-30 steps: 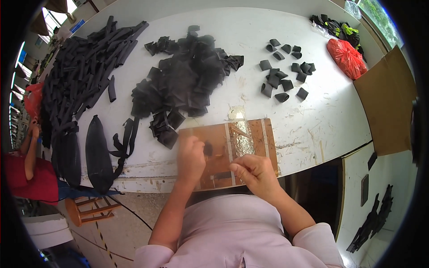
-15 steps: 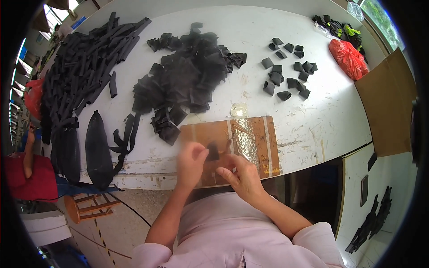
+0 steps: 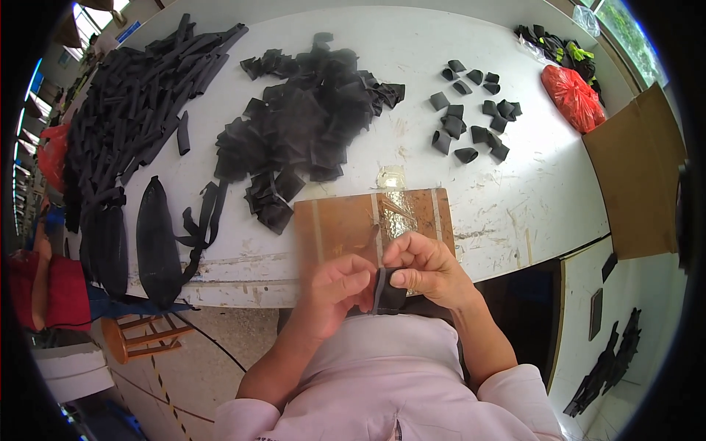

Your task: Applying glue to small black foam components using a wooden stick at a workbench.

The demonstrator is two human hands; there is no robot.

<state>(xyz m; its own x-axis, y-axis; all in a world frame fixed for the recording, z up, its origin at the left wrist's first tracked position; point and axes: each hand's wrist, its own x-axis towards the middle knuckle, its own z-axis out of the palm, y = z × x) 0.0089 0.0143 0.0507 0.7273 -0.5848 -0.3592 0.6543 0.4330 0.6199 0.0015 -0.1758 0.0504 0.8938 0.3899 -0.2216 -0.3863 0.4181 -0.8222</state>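
A small black fabric piece, its left edge looking folded or rolled, is held close to my body at the table's front edge. My right hand pinches its upper right part between thumb and fingers. At its left edge the fingers of my left hand are closed on it, their tips partly hidden. Just beyond my hands lies a brown board with pale tape strips and a shiny, sticky-looking band.
A heap of black fabric pieces lies beyond the board, with long black strips farther left. Several small black loops are scattered at right. A red plastic bag and cardboard sheet border the right. A person is at far left.
Both hands have come toward my body and to the right, bringing the black piece off the board. My right hand now grips it too. The person at left has shifted.
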